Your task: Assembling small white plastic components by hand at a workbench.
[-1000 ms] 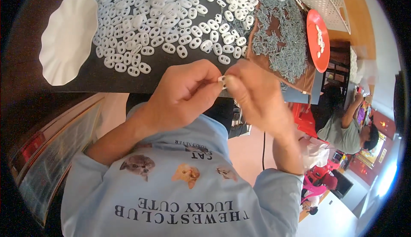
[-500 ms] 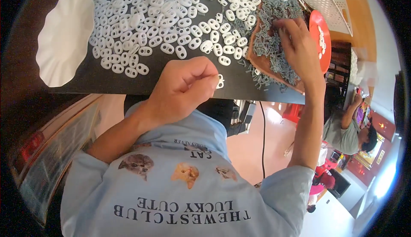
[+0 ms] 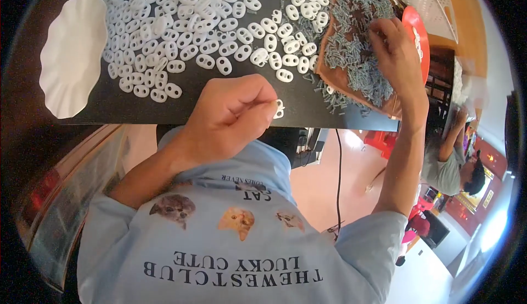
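The left hand is pinching one white oval piece at the table edge while the right hand, fingers spread, is reaching into the grey screw pile, so the next move likely calls for picking a single screw.

1. White oval two-hole plastic pieces: far too many to count, likely well over a hundred.
2. Small grey screws: one dense heap, uncountable.
3. White paper plates: one.
4. Red round lids: one.
5. Brown trays: one.

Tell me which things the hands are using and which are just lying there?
In use: left hand pinching one white oval piece; right hand in the grey screw pile.
Lying about: white paper plate, red lid, spread of white pieces.
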A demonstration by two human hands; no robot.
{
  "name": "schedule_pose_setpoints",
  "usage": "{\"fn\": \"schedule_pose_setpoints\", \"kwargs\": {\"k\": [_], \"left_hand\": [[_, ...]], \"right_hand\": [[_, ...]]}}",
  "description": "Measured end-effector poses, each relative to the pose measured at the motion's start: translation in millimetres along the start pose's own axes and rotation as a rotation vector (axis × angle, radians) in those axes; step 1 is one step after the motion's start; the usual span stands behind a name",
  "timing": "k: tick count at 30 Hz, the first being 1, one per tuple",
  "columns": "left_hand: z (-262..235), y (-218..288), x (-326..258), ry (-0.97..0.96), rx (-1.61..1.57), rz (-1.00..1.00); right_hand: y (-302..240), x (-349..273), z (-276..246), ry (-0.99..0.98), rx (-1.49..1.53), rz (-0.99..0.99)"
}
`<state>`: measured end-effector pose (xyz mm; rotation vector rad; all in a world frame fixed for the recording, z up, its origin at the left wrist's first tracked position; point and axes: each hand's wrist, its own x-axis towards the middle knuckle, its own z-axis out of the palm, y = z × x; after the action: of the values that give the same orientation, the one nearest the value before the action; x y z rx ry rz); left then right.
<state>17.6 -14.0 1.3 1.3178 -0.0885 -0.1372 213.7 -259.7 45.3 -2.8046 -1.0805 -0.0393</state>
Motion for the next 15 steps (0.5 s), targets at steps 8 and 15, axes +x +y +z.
{"fn": "schedule_pose_setpoints", "kwargs": {"k": [8,15], "left_hand": [[-2,-2,1,-0.004,0.006,0.042],[-3,-2,-1,-0.007,0.037,0.068]], "right_hand": [[-4,15,8,0.039,0.047,-0.115],[-6,18,10,-0.06,-0.051,-0.038]]}}
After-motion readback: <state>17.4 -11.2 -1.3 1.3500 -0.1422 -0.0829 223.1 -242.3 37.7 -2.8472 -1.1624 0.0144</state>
